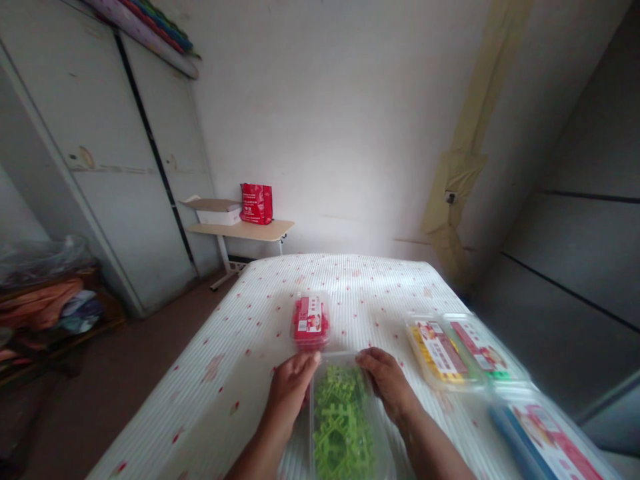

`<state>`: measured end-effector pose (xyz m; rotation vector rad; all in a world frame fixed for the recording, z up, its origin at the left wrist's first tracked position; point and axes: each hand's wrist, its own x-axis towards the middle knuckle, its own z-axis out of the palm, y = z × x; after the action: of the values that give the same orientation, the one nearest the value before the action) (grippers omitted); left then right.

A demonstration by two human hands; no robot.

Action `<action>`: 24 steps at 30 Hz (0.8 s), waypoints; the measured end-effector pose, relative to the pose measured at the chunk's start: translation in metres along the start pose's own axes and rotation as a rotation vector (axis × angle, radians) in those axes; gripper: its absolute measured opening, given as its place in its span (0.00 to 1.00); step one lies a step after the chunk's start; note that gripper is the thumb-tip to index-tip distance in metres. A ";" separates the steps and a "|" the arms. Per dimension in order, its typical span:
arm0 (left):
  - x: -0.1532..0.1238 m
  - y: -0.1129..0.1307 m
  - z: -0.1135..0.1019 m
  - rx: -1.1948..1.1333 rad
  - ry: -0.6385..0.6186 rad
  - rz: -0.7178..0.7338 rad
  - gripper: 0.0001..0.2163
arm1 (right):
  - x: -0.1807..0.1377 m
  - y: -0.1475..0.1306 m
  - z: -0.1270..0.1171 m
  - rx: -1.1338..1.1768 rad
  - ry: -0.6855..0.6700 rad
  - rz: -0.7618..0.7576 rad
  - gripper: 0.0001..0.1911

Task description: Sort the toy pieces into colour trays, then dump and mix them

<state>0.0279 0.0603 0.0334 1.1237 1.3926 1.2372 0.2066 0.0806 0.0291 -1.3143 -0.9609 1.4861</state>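
A clear plastic box (345, 427) full of green toy pieces lies on the white dotted bed sheet (240, 347) right in front of me. My left hand (291, 385) grips the box's far left corner with fingers curled over the rim. My right hand (386, 381) holds the far right corner the same way. Just beyond the hands sits a small clear box of red pieces (311, 323) with a label on its lid.
To the right lie a yellow-filled box (437, 351), a box with a red and green label (485, 350) and a blue-edged box (543, 437). A small side table (240, 231) with a red bag (257, 203) stands by the far wall. A wardrobe stands at left.
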 end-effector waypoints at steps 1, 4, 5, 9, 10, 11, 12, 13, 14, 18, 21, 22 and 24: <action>-0.003 0.000 -0.003 0.067 -0.010 -0.025 0.20 | -0.002 -0.001 0.001 -0.011 0.003 -0.012 0.14; -0.014 -0.005 -0.013 0.216 -0.035 -0.071 0.22 | -0.011 -0.006 0.001 -0.047 -0.003 -0.033 0.15; -0.018 -0.008 -0.016 0.241 -0.036 -0.071 0.23 | -0.015 -0.008 0.001 -0.062 -0.002 -0.028 0.16; -0.035 -0.019 -0.023 0.242 -0.047 -0.087 0.23 | -0.028 -0.012 -0.006 -0.125 0.010 -0.040 0.16; -0.039 -0.021 -0.024 0.223 -0.069 -0.097 0.23 | -0.031 -0.012 -0.008 -0.134 0.008 -0.054 0.16; -0.043 -0.022 -0.024 0.203 -0.092 -0.107 0.23 | -0.034 -0.012 -0.010 -0.141 0.004 -0.062 0.16; -0.047 -0.023 -0.024 0.184 -0.114 -0.115 0.23 | -0.038 -0.011 -0.012 -0.146 -0.003 -0.061 0.16; -0.050 -0.023 -0.024 0.164 -0.133 -0.123 0.22 | -0.041 -0.010 -0.013 -0.148 -0.010 -0.054 0.16; -0.053 -0.023 -0.024 0.145 -0.149 -0.126 0.22 | -0.044 -0.009 -0.015 -0.149 -0.019 -0.045 0.17; -0.061 -0.020 -0.020 0.074 -0.166 -0.099 0.21 | -0.056 -0.004 -0.017 -0.141 -0.043 -0.035 0.17; -0.063 -0.018 -0.014 0.055 -0.120 -0.093 0.20 | -0.057 0.000 -0.015 -0.157 -0.040 -0.076 0.14; -0.064 -0.018 -0.012 0.059 -0.088 -0.092 0.19 | -0.056 0.001 -0.014 -0.167 -0.037 -0.095 0.14; -0.063 -0.019 -0.008 0.076 -0.017 -0.080 0.19 | -0.052 0.004 -0.011 -0.196 -0.030 -0.125 0.15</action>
<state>0.0287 -0.0048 0.0190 1.1164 1.4679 1.1237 0.2188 0.0294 0.0391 -1.3465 -1.2110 1.3466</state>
